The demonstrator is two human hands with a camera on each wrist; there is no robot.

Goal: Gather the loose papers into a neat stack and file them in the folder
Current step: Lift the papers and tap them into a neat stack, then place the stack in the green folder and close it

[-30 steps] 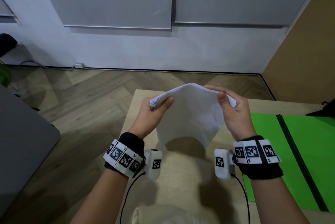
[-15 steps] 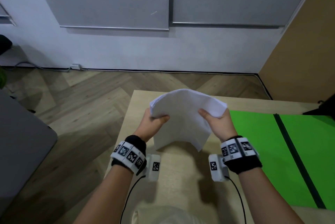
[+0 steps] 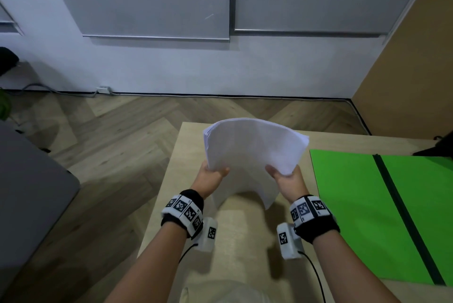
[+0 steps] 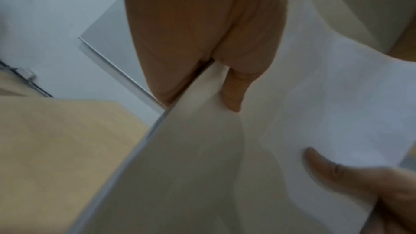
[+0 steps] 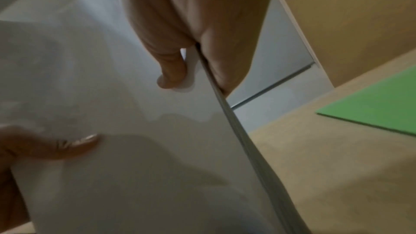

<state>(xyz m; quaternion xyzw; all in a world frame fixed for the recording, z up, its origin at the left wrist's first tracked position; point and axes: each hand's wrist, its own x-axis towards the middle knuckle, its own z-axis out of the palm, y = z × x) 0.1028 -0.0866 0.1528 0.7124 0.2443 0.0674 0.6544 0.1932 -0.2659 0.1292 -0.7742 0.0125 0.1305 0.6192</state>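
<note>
A stack of white papers (image 3: 252, 150) is held upright above the wooden table (image 3: 186, 136), bowed into an arch. My left hand (image 3: 213, 175) grips its left edge, thumb on the near face. My right hand (image 3: 285, 176) grips the right edge the same way. The left wrist view shows the papers (image 4: 202, 157) pinched between thumb and fingers; the right wrist view shows the stack's edge (image 5: 236, 127) held likewise. The green folder (image 3: 362, 209) lies open flat on the table to the right, a dark spine down its middle.
The table's left edge drops to a herringbone wood floor (image 3: 110, 136). A grey surface (image 3: 29, 180) sits at the far left. A tan panel (image 3: 411, 45) stands at the right, and a dark object (image 3: 438, 146) lies behind the folder.
Both hands slid down from the stack's top corners to its lower sides. The papers now stand more upright and further from me.
</note>
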